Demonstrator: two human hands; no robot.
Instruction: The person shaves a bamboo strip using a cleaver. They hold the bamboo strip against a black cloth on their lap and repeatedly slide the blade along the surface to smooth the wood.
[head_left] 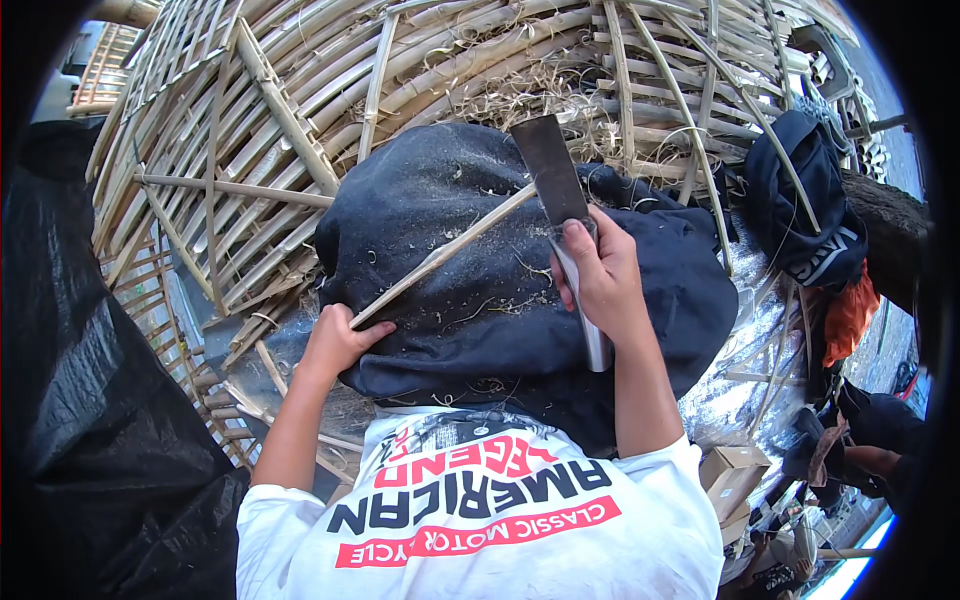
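Note:
My left hand (340, 342) is closed around the near end of a thin bamboo strip (440, 255), which slants up to the right across my lap. In my right hand (605, 265) is a cleaver-like knife (550, 170) with a broad dark blade and a pale metal handle. The blade points up and away, and the strip's far end meets its edge or passes just beside it; I cannot tell which. Beneath both hands a dark cloth (430, 210) covers my lap, sprinkled with pale shavings.
Bamboo slat panels (450, 70) curve across the far side, with curled shavings on them. Black sheeting (100, 400) hangs at the left. To the right are a dark garment (805, 200), a tree trunk (885, 225), an orange cloth (850, 318) and a cardboard box (732, 475). Another person's arm (872, 460) shows at lower right.

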